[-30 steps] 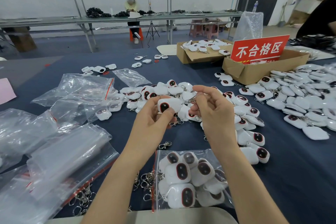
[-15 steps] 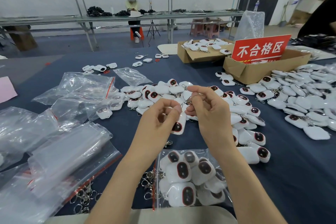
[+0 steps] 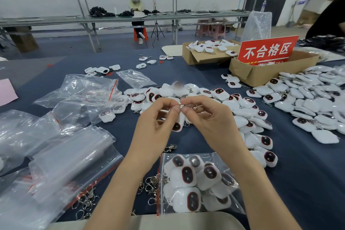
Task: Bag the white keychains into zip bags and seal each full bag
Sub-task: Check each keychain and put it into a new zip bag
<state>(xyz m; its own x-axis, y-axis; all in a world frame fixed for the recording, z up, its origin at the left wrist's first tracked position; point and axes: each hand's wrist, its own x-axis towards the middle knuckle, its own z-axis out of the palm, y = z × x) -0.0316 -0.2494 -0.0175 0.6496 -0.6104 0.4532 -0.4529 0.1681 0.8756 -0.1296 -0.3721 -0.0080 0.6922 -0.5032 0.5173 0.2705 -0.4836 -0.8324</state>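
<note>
My fingers (image 3: 175, 110) of the left hand (image 3: 155, 129) and those of the right hand (image 3: 214, 123) meet tip to tip above the worktop (image 3: 308, 170), both curled and pinching the thin metal ring (image 3: 189, 105) of one white keychain (image 3: 178, 124). The keychain's white body hangs just below the ring, between the two palms, its dark oval face turned toward me. Directly beneath my wrists, near the front edge, lies a clear zip bag (image 3: 220, 157) with a red strip on its left side, holding several keychains face up. Loose metal clasps (image 3: 153, 183) lie just beside the bag's left edge, and one more clasp (image 3: 170, 148) sits above it. Behind and to the right of my hands spreads a pile of white keychains (image 3: 248, 119). On the left is a heap of empty clear bags (image 3: 56, 162). Farther back on the right stands a cardboard box (image 3: 261, 74) carrying a red sign (image 3: 268, 50) with white characters.
</note>
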